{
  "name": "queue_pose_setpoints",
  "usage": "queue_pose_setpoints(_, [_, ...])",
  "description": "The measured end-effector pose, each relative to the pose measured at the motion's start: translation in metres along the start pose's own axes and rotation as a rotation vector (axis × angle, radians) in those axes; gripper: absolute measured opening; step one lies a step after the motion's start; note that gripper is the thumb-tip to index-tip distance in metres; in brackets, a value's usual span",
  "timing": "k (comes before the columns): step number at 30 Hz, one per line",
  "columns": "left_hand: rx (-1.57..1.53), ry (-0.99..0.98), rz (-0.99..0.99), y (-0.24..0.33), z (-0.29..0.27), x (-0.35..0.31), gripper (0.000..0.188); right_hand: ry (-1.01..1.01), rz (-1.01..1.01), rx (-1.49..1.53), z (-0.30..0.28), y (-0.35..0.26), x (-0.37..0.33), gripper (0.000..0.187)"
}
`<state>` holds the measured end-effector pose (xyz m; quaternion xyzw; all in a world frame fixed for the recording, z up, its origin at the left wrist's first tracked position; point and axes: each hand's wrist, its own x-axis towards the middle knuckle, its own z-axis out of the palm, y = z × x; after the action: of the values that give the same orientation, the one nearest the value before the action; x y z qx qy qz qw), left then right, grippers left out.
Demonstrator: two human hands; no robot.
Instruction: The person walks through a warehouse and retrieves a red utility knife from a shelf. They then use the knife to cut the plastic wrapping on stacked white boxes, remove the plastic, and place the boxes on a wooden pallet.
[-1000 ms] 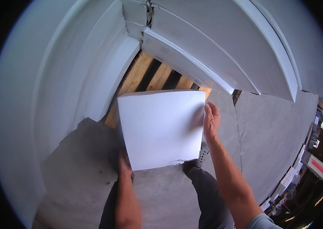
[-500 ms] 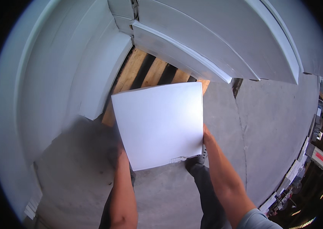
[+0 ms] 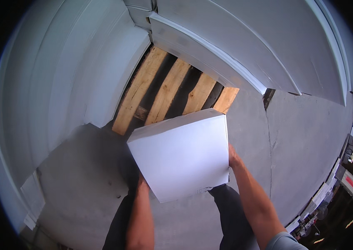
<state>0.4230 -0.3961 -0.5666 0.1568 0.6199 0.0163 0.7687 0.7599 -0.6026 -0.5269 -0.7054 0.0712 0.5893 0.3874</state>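
A large white cardboard box (image 3: pixel 180 156) is held in front of my legs, between my two hands. Its near bottom edge looks ragged. My left hand (image 3: pixel 142 183) presses against the left side, with the fingers mostly hidden by the box. On the opposite side, my right hand (image 3: pixel 234 157) grips the box, and its fingertips are out of sight too. Past the far edge of the box lies a wooden pallet (image 3: pixel 166 91) with bare slats, partly covered by the box in this view.
Stacked white boxes (image 3: pixel 105 71) rise along the pallet's left side. More white boxes (image 3: pixel 243 37) stand behind it and to the right. Grey concrete floor (image 3: pixel 297 137) with a crack runs to the right, toward cluttered shelving and goods (image 3: pixel 351 183) at the far right.
The box has come down and nearer to my legs in the picture, tilting so its far side shows. More of the pallet slats are visible. Both hands keep hold of it.
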Motion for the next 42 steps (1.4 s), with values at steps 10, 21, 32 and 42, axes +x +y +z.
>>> queue_pose_setpoints(10, [-0.217, -0.02, 0.033, 0.012, 0.009, -0.028, 0.04, -0.062, 0.06, 0.179, 0.011, -0.047, -0.043, 0.045])
queue_pose_setpoints(21, [-0.242, -0.004, -0.04, 0.035, 0.02, -0.225, 0.039, 0.015, 0.024, 0.001, 0.012, -0.12, -0.257, 0.045])
queue_pose_setpoints(32, [-0.295, -0.209, 0.162, 0.155, 0.067, -0.504, 0.038, -0.039, -0.233, -0.082, 0.04, -0.285, -0.506, 0.045])
queue_pose_setpoints(42, [-0.348, -0.416, 0.485, 0.348, 0.064, -0.626, 0.038, -0.216, -0.379, -0.159, 0.133, -0.474, -0.558, 0.049])
